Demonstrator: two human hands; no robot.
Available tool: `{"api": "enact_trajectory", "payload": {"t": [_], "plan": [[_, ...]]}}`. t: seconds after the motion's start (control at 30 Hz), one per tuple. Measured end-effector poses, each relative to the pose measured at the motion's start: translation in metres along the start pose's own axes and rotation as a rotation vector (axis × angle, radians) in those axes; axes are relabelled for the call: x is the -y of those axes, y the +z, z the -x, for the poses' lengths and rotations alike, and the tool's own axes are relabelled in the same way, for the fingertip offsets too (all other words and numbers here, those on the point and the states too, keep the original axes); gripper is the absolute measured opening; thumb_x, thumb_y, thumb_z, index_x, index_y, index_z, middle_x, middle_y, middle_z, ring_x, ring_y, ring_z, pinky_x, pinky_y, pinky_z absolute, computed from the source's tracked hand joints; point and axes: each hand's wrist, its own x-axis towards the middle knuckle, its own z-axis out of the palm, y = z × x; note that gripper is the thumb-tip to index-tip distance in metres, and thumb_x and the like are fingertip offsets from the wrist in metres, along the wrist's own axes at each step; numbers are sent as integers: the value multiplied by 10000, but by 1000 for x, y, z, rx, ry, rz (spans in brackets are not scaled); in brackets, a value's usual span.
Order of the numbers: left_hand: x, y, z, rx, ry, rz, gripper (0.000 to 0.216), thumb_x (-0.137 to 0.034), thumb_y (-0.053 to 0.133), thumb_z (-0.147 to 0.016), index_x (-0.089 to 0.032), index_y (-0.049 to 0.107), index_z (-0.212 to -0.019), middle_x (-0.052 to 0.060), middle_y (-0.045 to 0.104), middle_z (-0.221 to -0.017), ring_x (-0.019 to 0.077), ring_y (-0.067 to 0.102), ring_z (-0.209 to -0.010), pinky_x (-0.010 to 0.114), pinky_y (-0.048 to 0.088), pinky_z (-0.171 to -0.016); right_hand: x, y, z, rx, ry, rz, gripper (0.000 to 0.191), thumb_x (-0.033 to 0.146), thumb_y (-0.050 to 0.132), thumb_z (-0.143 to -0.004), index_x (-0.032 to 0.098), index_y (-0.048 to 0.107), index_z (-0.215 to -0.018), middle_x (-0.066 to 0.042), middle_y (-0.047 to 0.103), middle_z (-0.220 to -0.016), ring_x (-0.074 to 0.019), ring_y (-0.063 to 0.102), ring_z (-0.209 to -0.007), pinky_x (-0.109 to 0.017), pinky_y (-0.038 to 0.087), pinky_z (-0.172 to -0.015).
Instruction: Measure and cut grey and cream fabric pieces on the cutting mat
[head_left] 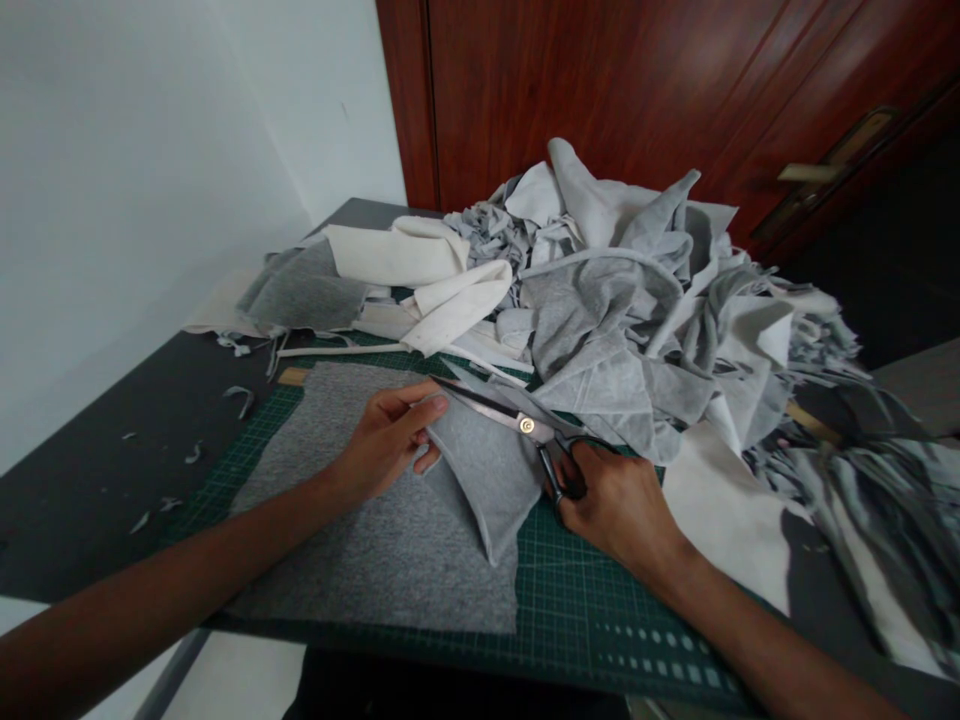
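Head camera view: two bare hands work over a green cutting mat [570, 585] on a dark table [67, 430]. The left hand [399, 435] pinches the upper corner of a small grey cloth piece [487, 465], which hangs between the hands. The right hand [611, 500] grips the handles of a pair of scissors [526, 426], whose blades lie along the cloth's upper edge and point toward the left fingers. Beneath the left hand, a larger grey sheet [352, 560] lies flat on the mat.

Trimming looks partway along: the held piece already has a cut shape, but its top edge seems unfinished. Small scraps [193, 455] lie to the left of the left hand. Beyond both hands sit folded cream cloth [397, 255] and a big heap of grey fabric [607, 300]; how much of that is sorted or still uncut cannot be told.

No brand or label is readable. The scissors' round gold screw bears a mark too small to make out; the mat shows printed grid lines and pale dots.
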Motion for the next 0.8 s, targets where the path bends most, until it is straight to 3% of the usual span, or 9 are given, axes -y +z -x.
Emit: {"api": "enact_trajectory", "payload": {"t": [0.13,0.3,0.43,0.67,0.8], "plan": [[1,-1,1,-41,-17,-10,383,-472,957,-711,-162,767,-831,-89,371,-538,47,348,-434,157,348,-369,-9,-3,-7,71,146,73,56,244,609,-788,223,639,-746,-56,675,-602,-210,588,-519,-317,226,-567],[-1,-2,3,-38,-20,-3,383,-482,948,-726,-174,807,-905,-79,404,-538,56,373,-441,163,346,-377,-35,-6,-20,102,273,91,125,301,601,-842,213,642,-763,-72,665,-616,-206,543,-515,-322,240,-584],[0,-2,1,-30,-35,8,432,-495,966,-699,-162,818,-929,-83,395,-538,53,364,-455,166,359,-390,-42,-4,-23,122,247,-22,97,293,618,-799,220,610,-736,-49,640,-607,-188,539,-527,-307,280,-580],[2,0,-1,-15,-21,-5,352,-427,939,-723,-153,823,-910,-93,362,-514,56,342,-451,160,338,-377,-20,0,-12,126,108,-165,79,266,597,-773,231,580,-704,-16,615,-586,-158,519,-512,-291,289,-553],[3,-2,-2,-36,-10,-27,350,-413,906,-753,-148,828,-968,-96,351,-527,56,329,-459,162,337,-388,-26,-1,-15,52,167,-123,106,294,591,-798,228,609,-717,-38,655,-595,-183,570,-522,-296,314,-555]]}}
